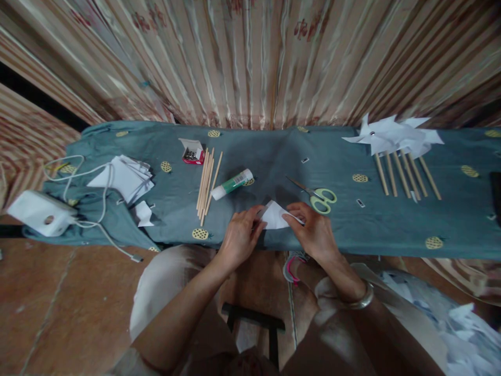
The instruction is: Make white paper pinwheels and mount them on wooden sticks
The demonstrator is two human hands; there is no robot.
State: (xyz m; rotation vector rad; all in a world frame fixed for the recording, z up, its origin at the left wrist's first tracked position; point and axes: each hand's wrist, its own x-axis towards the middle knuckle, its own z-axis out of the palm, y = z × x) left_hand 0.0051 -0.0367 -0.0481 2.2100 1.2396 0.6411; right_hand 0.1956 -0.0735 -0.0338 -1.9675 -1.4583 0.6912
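Left hand [240, 235] and right hand [313, 228], wrists low, fingers angled inward, pinch white paper [275, 215] at its nine and three o'clock edges. Scissors [315, 196] lie at paper's two o'clock.

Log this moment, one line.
left hand: holds folded white paper | right hand: same paper | nearby: green-handled scissors, green-and-white glue stick

Pleated, red-patterned curtain [258, 68] behind desk [391, 235]. Teal pineapple-print cloth [332, 146] covering desk. White device [43, 213] at left end, pale cable [104, 198] looping beside it. Black frame [254, 317] below, above brownish floor [47, 292].
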